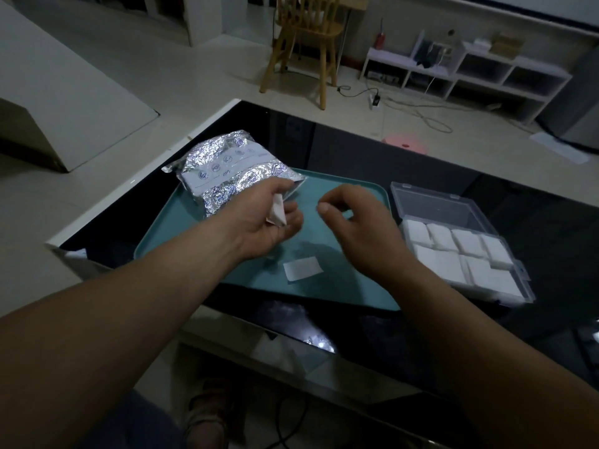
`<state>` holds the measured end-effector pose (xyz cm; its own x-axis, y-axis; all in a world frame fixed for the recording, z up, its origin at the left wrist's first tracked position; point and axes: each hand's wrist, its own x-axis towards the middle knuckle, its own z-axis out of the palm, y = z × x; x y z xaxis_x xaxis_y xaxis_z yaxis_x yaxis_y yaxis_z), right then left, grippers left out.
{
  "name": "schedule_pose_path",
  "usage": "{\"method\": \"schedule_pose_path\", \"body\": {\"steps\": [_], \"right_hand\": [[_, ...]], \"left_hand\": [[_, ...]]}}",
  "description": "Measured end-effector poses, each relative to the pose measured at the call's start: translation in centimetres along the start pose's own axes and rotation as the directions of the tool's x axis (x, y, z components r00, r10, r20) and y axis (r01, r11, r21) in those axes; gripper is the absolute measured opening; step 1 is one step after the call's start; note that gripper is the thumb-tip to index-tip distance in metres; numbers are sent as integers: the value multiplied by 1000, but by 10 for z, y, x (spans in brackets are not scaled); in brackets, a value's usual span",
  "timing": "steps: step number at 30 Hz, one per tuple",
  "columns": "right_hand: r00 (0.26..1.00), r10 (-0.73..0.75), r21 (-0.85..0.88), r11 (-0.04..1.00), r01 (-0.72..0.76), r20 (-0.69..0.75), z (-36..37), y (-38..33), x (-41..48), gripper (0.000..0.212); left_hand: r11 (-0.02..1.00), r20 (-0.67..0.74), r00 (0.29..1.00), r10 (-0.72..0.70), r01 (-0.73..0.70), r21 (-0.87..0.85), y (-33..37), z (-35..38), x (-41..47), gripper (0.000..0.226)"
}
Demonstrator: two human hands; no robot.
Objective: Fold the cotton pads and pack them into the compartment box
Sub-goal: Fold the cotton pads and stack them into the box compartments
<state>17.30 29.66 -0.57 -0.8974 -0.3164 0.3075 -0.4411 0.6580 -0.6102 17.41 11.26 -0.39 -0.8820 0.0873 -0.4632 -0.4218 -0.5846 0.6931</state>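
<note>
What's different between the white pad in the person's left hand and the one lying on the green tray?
The held pad is pinched in the left hand above the teal tray, standing on edge and tilted; the loose pad lies flat on the tray, untouched. The held pad looks bent or folded; the loose pad is spread out as a flat rectangle. Both are white and thin.
</note>
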Motion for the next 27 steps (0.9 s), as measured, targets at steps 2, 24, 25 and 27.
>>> {"method": "schedule_pose_path", "body": {"steps": [2,24,25,27], "right_hand": [[980,85,-106,992,-67,178,-3,3,1,12],[832,436,399,735,-549,342,-7,15,-3,14],[810,458,518,622,-586,367,-11,13,-3,14],[787,463,586,528,-614,407,-16,10,-4,12]], "left_hand": [[1000,-27,1000,5,-5,14,8,-2,-1,9],[947,32,992,118,-122,298,-22,-1,5,19],[951,64,993,100,-114,289,-25,3,3,23],[954,130,989,71,-106,282,-31,12,-1,25]]}}
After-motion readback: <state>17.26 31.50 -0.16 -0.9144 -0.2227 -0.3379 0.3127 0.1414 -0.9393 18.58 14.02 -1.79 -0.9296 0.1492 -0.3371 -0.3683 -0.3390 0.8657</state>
